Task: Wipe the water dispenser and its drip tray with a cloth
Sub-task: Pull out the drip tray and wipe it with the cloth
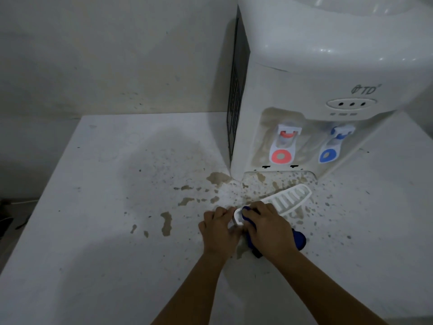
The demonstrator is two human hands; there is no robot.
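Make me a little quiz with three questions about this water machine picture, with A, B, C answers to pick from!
1. Where is the drip tray?
A. Slotted into the water dispenser
B. Out on the counter in front of it
C. On the floor

2. What colour is the left tap, as the picture shows it?
A. Red
B. Green
C. Yellow

3. What is the right hand doing?
A. Hanging idle
B. Pressing a tap
C. Holding a blue cloth on the tray

Answers:
1 B: the tray lies on the stained counter, pulled out from the water dispenser, with the left hand gripping its near end.
2 A: the red tap is left of the blue tap.
3 C: the blue cloth sticks out from under the hand at the tray's near end.
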